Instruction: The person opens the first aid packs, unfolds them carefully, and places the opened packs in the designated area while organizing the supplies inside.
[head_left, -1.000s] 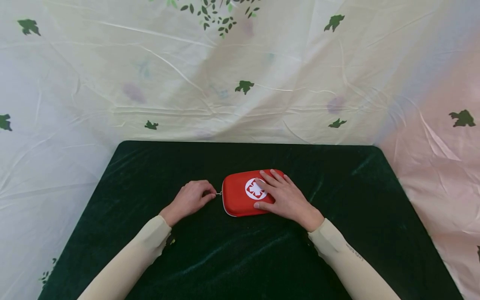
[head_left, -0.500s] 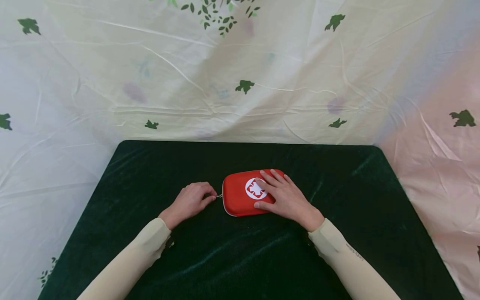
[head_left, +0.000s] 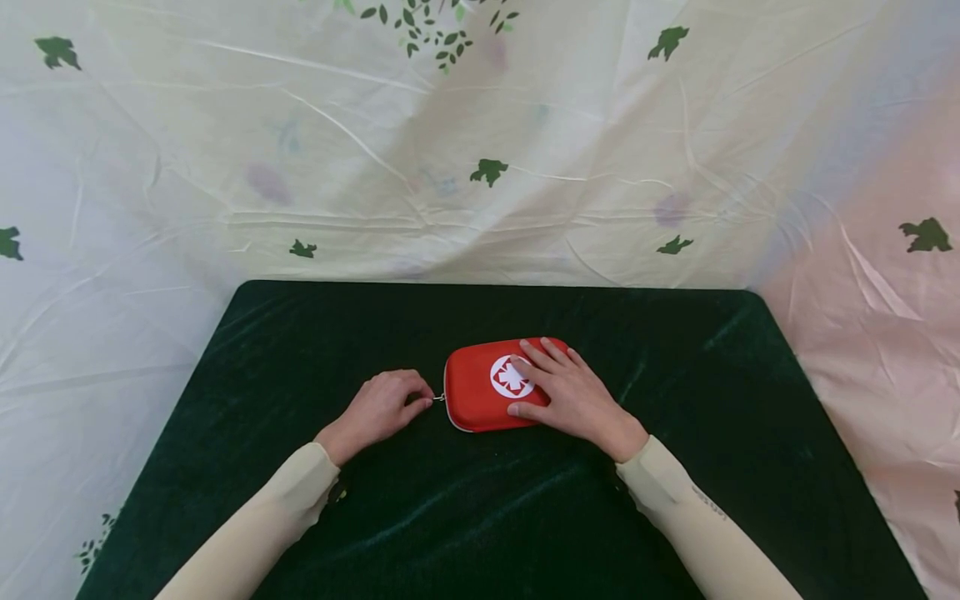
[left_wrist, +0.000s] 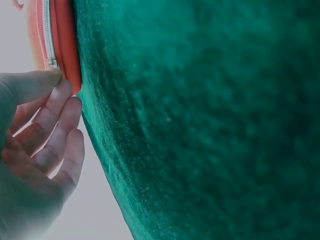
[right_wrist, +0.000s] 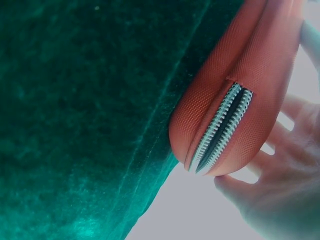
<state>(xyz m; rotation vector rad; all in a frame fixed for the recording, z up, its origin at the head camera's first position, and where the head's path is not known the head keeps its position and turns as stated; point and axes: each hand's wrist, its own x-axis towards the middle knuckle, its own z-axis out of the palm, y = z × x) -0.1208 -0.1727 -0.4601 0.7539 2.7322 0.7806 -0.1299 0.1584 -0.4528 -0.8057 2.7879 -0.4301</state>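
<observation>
Red first-aid case [head_left: 476, 408], white emblem [head_left: 510, 380] on top: laid on green velvet cloth [head_left: 465, 517], centre. Zipper pull [head_left: 438, 398], left end: pinched by left hand [head_left: 380, 406]. Case's right half: covered by right hand [head_left: 576, 402], fingers spread. Zipper teeth [right_wrist: 215, 132] beside right hand: parted.

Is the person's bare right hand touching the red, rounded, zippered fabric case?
Touching. The head view shows the right hand lying spread across the top of the red case, partly covering its round white emblem.
</observation>
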